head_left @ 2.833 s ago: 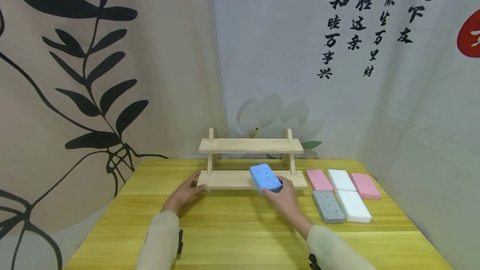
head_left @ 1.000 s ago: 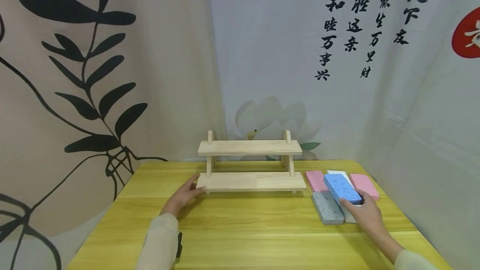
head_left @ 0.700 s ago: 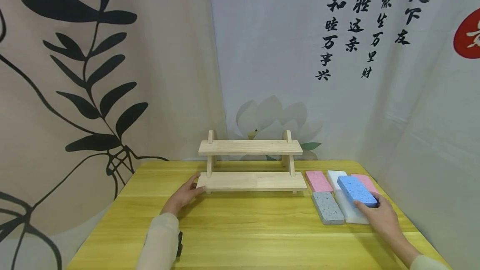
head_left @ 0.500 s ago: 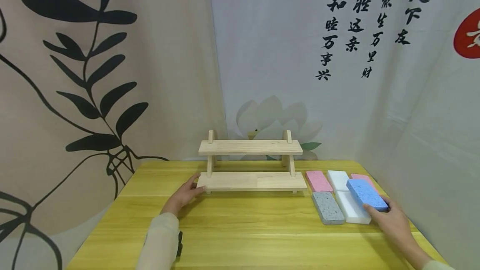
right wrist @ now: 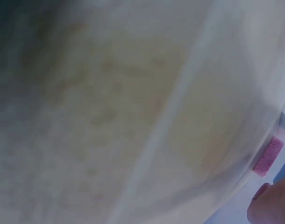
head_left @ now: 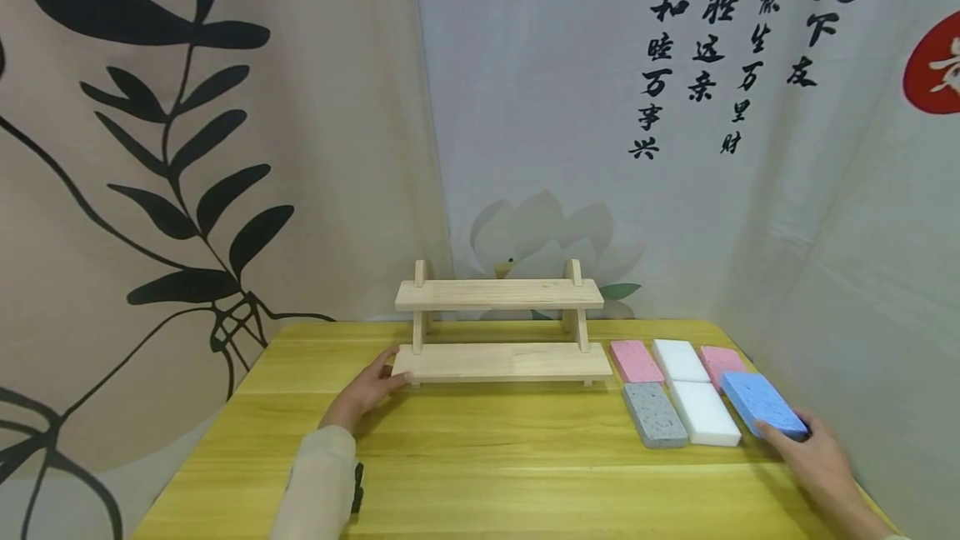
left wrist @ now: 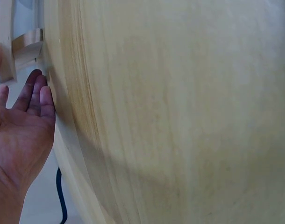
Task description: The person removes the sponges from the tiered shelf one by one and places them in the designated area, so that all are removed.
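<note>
My right hand (head_left: 821, 463) grips the near end of a blue sponge (head_left: 759, 400), thumb on the left side, at the right side of the table. It is beside a white sponge (head_left: 703, 413) and in front of a pink one (head_left: 722, 361). Only a thumb (right wrist: 272, 205) and a bit of blue show in the right wrist view. At the left end of a two-tier wooden rack's lower shelf (head_left: 502, 363) rests my left hand (head_left: 366, 392), its thumb at the front edge. In the left wrist view its fingers (left wrist: 35, 95) look fairly straight.
Left of the blue sponge lie a grey sponge (head_left: 655, 415), another pink one (head_left: 637, 362) and another white one (head_left: 680, 360). The rack's upper shelf (head_left: 498, 295) is bare. A printed curtain (head_left: 360, 148) hangs behind the yellow wooden table (head_left: 480, 465).
My right hand has carried the blue sponge from in front of the lower shelf, over the other sponges, to the table's right side, and lowered it. The left hand has stayed at the rack.
</note>
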Available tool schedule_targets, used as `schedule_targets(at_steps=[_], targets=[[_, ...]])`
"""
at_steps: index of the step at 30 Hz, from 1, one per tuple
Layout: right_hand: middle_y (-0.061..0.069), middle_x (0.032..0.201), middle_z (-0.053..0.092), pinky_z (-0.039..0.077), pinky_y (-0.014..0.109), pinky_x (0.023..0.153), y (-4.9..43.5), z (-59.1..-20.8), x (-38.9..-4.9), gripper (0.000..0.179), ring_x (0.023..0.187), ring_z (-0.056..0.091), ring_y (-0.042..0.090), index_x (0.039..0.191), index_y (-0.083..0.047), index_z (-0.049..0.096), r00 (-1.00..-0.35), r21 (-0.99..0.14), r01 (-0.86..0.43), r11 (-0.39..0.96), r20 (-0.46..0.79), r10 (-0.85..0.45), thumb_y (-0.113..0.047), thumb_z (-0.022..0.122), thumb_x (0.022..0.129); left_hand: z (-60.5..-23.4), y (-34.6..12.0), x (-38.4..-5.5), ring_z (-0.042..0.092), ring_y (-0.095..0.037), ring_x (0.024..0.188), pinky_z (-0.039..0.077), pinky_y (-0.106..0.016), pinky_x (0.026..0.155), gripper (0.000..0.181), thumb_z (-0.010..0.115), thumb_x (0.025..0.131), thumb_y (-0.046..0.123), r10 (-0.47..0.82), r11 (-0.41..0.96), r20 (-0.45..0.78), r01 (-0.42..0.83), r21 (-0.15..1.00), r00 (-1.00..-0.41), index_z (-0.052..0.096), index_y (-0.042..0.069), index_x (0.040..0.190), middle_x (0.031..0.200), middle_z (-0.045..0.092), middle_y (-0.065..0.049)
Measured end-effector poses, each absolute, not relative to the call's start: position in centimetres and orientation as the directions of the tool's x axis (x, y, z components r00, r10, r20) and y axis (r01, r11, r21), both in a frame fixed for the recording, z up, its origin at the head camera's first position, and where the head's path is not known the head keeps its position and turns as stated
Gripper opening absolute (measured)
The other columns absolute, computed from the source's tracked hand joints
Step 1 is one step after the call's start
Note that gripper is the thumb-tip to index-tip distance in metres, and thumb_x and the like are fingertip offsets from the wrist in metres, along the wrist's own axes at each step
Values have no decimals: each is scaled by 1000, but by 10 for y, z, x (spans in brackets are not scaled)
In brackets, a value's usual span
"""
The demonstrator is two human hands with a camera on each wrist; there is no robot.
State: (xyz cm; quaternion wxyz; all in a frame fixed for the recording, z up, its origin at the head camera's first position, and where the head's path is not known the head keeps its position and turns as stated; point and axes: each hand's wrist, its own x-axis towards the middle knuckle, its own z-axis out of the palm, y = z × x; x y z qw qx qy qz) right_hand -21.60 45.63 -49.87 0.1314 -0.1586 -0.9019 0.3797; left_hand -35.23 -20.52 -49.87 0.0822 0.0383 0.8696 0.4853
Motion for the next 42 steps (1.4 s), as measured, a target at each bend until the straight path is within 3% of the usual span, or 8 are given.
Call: schedule_targets(at_steps=[23,30,35,42], targets=[[48,140,23,29,65,104,468,-508,-221,108,126,29,61,141,25,18,-916,-634,359,685,-98,390,-61,60,91,-503,-205,-354,44,-48,130,38,-65,100,80,60,99,42,140,510,-96,-12,860,-985,17,13,160,146,40,-31],[50,138,23,32,66,101,470,-508,-221,112,124,30,63,140,28,16,-931,-616,345,708,-128,342,-63,59,91,-502,-206,-355,39,-50,133,36,-65,102,82,61,98,44,148,513,-98,-8,858,-984,16,14,160,149,34,-34],[49,140,22,32,64,102,472,-505,-222,112,126,29,62,142,27,11,-941,-635,318,704,-122,316,-62,57,92,-503,-205,-356,38,-50,134,36,-65,102,81,61,98,43,145,512,-97,-9,859,-985,16,14,160,150,33,-34],[46,138,27,32,63,102,464,-486,-226,103,125,33,59,142,26,16,-941,-668,273,692,-36,337,-56,57,95,-499,-202,-353,50,-46,125,40,-64,98,81,63,98,40,127,507,-98,-20,862,-987,18,11,159,142,45,-31]])
